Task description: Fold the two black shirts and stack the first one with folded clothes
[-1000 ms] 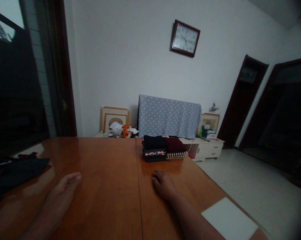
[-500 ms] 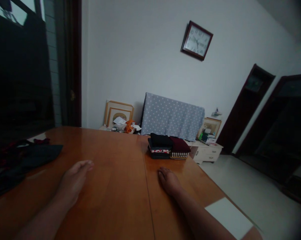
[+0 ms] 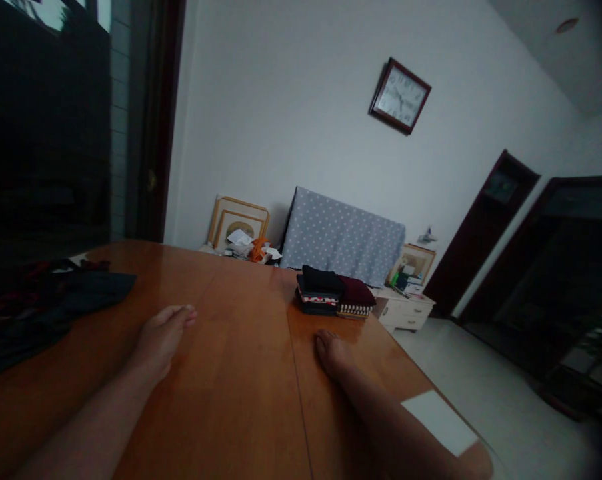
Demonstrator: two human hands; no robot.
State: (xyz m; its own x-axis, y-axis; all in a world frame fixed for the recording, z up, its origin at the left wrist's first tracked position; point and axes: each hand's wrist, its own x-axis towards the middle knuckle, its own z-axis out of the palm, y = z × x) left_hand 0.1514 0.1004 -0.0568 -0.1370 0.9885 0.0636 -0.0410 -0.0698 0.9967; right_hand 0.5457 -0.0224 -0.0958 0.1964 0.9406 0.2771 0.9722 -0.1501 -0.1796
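Wooden desk (image 3: pixel 241 400), glossy and orange-brown, carries both bare hands. The left hand (image 3: pixel 163 333) lies palm down on it, left of the seam that runs along the top, with its fingers (image 3: pixel 185 312) stretched out together and flat, open and gripping nothing. The right hand (image 3: pixel 333 353) rests on the wood just right of that seam, back upward. Its fingers (image 3: pixel 321 339) look bent at the tips, but the light is too dim to tell whether they are closed or open; nothing shows in them. Both forearms lie on the desk behind the hands.

Nearest the right hand are the folded clothes (image 3: pixel 331 300), two short piles side by side at the far edge of the desk: black ones on the left, dark red ones on the right, with patterned layers under each. They are ahead of the right hand and apart from it.

Well to the left of the left hand, loose dark clothes (image 3: pixel 41 313) lie in a heap near the desk's left edge. A white paper (image 3: pixel 438 420) lies flat at the near right corner, just beside the right forearm.

Beyond the desk, a grey dotted cloth (image 3: pixel 343 237) hangs over something against the white wall. Wooden frames (image 3: pixel 238 223) lean to its left and a low white cabinet (image 3: pixel 405 310) stands to its right. A square clock (image 3: pixel 399 95) hangs on the wall above. Dark doorways (image 3: pixel 481 233) open on the right.
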